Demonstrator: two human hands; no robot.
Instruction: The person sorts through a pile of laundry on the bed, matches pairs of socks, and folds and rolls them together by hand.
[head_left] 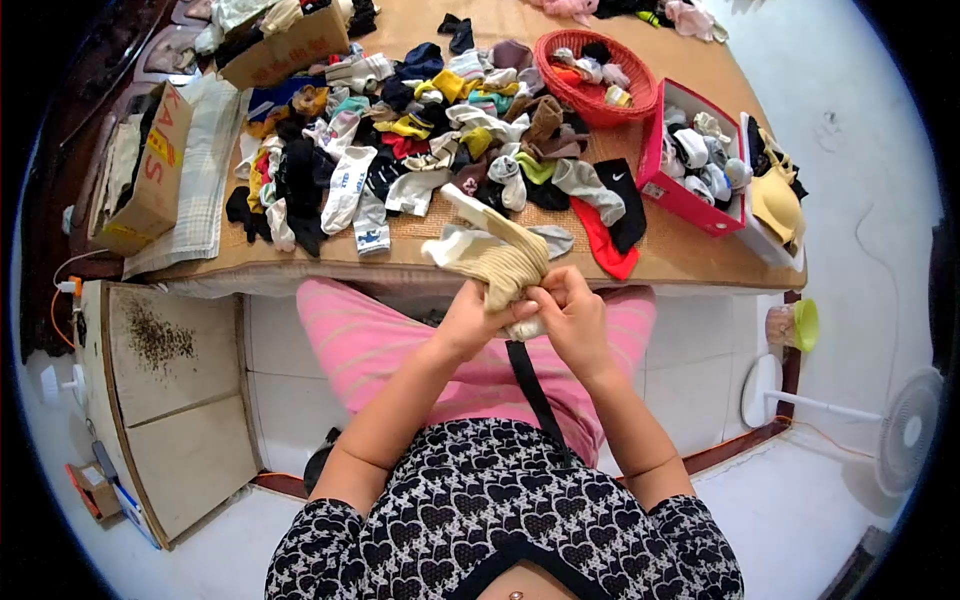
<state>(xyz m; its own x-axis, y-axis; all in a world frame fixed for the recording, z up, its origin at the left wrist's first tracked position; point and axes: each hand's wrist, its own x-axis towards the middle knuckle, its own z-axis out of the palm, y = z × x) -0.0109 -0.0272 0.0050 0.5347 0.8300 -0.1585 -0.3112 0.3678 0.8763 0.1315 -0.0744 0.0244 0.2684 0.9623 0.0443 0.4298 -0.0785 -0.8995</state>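
Observation:
My left hand is closed on the lower left part of a beige ribbed sock, held up over my lap near the bed's front edge. Against the sock's lower right side, my right hand pinches the fabric. White cloth shows at the sock's left side, and a pale end hangs between my hands. Just beyond lies a wide heap of mixed socks. A black sock and a red one lie to the right of the heap.
Behind the heap's right side stands a red basket with socks. A pink box holds rolled socks, beside a white container with a yellow bra. Cardboard boxes stand at the left. A fan is at the far right.

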